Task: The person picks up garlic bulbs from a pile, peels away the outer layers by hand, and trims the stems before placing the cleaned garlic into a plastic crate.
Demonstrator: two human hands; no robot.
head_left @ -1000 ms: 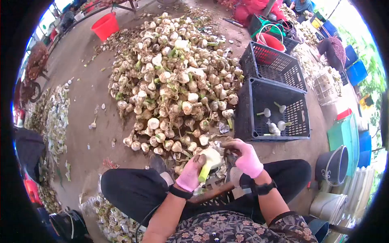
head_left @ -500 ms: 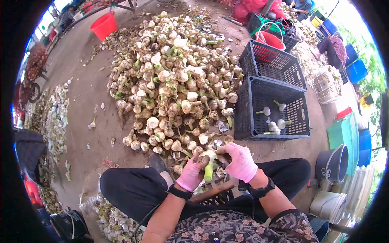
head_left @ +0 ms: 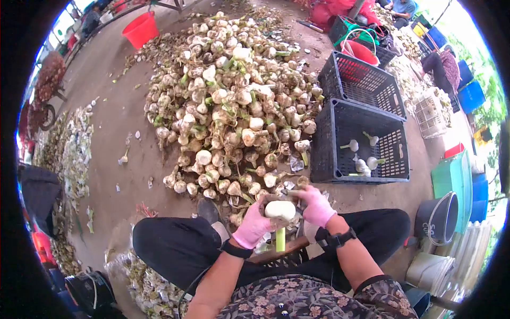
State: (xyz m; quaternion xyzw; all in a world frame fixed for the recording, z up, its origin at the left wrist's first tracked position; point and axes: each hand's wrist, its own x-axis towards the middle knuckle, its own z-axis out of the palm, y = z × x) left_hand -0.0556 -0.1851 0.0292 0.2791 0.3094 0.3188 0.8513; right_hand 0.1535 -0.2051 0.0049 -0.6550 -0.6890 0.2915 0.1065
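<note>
My left hand (head_left: 252, 226), in a pink glove with soiled fingertips, is closed round a garlic bulb (head_left: 280, 210). The bulb's smooth white side faces up, and its green stem (head_left: 280, 240) points down toward my lap. Just right of the bulb, my gloved right hand (head_left: 317, 207) is closed on a small dark blade-like tool (head_left: 290, 192), mostly hidden by the fingers. Beyond both hands lies a large heap of untrimmed garlic (head_left: 228, 106) with roots and stems. To the right, a black plastic crate (head_left: 321, 143) holds several cleaned white bulbs.
Another black crate (head_left: 366, 80) stands behind the first, near a red bucket (head_left: 361, 51). A red tub (head_left: 141, 30) is at the far left. Dark buckets (head_left: 436, 218) and a green bin (head_left: 451, 178) stand right. Peelings (head_left: 77, 159) litter the left ground. Other people sit at upper right.
The garlic bulb has been turned so its white side faces up and the stem hangs down. My right hand has moved slightly up and away from the bulb. The view has shifted a little.
</note>
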